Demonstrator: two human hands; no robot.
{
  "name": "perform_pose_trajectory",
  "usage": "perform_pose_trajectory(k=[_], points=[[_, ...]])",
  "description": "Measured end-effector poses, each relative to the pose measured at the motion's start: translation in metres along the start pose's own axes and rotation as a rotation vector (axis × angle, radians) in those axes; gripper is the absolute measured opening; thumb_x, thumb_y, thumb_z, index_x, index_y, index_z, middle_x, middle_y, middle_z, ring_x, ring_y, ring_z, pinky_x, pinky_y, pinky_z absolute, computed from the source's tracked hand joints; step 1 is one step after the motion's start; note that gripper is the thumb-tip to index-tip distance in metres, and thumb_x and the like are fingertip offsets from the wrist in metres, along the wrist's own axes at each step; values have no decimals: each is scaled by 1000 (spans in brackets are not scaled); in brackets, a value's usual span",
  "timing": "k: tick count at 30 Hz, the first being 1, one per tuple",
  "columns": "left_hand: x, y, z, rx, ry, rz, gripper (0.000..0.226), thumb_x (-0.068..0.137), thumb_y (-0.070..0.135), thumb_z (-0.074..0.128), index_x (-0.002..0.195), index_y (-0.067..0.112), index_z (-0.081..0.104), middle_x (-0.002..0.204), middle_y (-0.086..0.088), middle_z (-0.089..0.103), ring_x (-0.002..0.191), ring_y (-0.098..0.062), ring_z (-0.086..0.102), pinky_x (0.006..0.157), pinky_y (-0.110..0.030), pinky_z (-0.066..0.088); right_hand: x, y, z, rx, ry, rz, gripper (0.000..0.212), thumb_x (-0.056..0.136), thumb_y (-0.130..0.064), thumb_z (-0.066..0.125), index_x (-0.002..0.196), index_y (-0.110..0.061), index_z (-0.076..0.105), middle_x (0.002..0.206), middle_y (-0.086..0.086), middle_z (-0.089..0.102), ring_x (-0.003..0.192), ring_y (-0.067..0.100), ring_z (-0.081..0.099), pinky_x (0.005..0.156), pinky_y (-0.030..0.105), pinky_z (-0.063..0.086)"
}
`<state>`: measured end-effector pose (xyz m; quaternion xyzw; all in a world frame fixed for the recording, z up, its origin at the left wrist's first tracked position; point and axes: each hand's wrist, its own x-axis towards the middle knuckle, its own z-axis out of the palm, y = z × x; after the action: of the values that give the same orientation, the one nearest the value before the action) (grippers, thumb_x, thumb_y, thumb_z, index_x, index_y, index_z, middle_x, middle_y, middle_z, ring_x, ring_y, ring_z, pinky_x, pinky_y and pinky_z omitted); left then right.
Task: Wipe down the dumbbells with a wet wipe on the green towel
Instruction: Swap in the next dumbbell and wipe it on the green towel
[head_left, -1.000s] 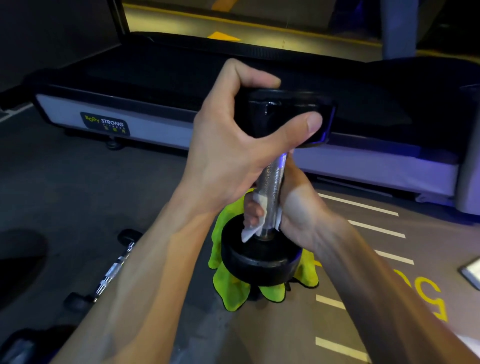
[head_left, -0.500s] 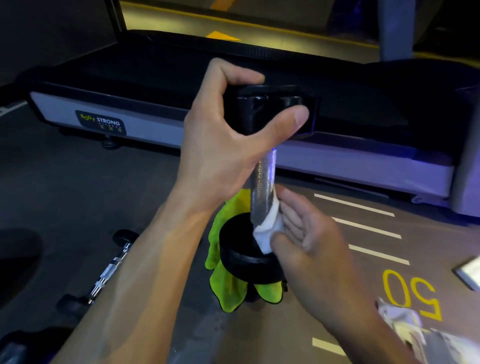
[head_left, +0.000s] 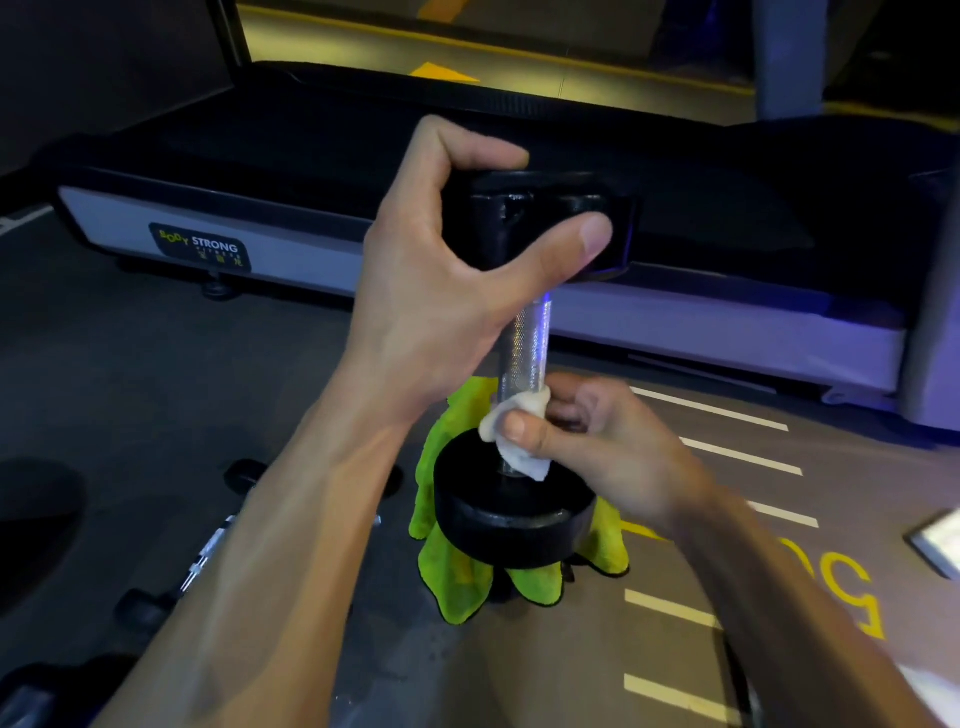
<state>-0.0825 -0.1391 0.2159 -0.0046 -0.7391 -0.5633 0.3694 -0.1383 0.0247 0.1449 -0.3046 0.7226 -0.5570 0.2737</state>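
A black dumbbell (head_left: 511, 512) with a knurled silver handle stands upright in the air above the green towel (head_left: 452, 577). My left hand (head_left: 441, 291) grips its upper head from the side, thumb across the front. My right hand (head_left: 597, 441) pinches a white wet wipe (head_left: 514, 431) round the lower end of the handle, just above the lower head. The towel lies crumpled on the floor, mostly hidden behind the lower head.
Another dumbbell (head_left: 208, 556) lies on the dark floor at lower left, partly behind my left forearm. A treadmill (head_left: 322, 244) runs across the back. White floor lines and a yellow "50" mark the right. A pale flat object (head_left: 937, 540) sits at the right edge.
My right hand has turned round the handle: the thumb now presses the wipe from the front, where half a second ago the fingers held it from the right side. The dumbbell stays upright.
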Motion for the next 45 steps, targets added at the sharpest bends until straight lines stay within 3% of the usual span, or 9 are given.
perform_pose_trajectory(k=[5,9,14,19,24,28,35,41,45], points=[[-1,4,4,5,-58,14,50,79,36,90,112,16,59,114,-3,71,102,-15,69,88,-28,55,18,-2,-27,-35,-354,73,32,87,-5,73,118,3,67,121,17,74,108,16,69,95,24,53],[-1,4,8,-17,-12,13,50,79,33,91,111,13,60,110,-1,70,99,-15,69,85,-24,54,1,2,-12,-108,-155,37,35,85,-1,80,118,-4,68,113,0,77,105,12,71,92,22,53],[-2,4,8,-28,12,-3,50,79,33,91,112,12,60,108,3,69,95,-4,67,82,-20,52,-24,9,7,-347,228,47,38,75,-51,83,108,-35,72,94,-22,78,102,2,70,101,41,52],[-2,4,11,-49,-5,-8,51,77,33,92,111,13,60,108,4,69,98,-12,70,86,-26,55,-23,13,8,-48,91,35,18,92,-8,74,110,-14,73,101,-3,81,100,8,74,86,22,56],[0,2,11,-36,20,-8,50,78,35,91,112,13,60,109,2,69,99,-11,69,86,-26,54,-10,3,12,100,41,91,38,87,-3,79,121,-10,63,106,10,79,99,19,75,92,36,60],[2,-1,7,-47,40,-22,51,79,33,91,113,10,61,110,-5,72,98,-11,69,85,-23,53,-12,4,25,-15,172,109,50,82,-34,83,124,-30,56,106,-5,79,102,14,74,99,46,56],[0,1,3,-51,25,-17,49,79,31,91,112,12,60,109,1,71,101,-11,70,87,-23,54,-20,-3,24,-401,450,196,66,54,-73,81,104,-32,68,98,-18,58,98,-4,54,76,11,42],[0,1,2,-45,13,-5,50,78,34,91,112,13,60,109,3,70,102,-12,70,88,-25,54,-30,-16,34,-285,431,-44,13,90,-37,74,102,-31,72,94,-12,75,91,4,67,83,31,54],[0,0,0,-48,21,-10,50,78,34,91,112,13,61,110,2,70,102,-13,70,88,-25,55,-22,-19,33,235,257,-29,38,69,-24,55,100,-8,69,88,18,70,82,33,61,83,46,48]])
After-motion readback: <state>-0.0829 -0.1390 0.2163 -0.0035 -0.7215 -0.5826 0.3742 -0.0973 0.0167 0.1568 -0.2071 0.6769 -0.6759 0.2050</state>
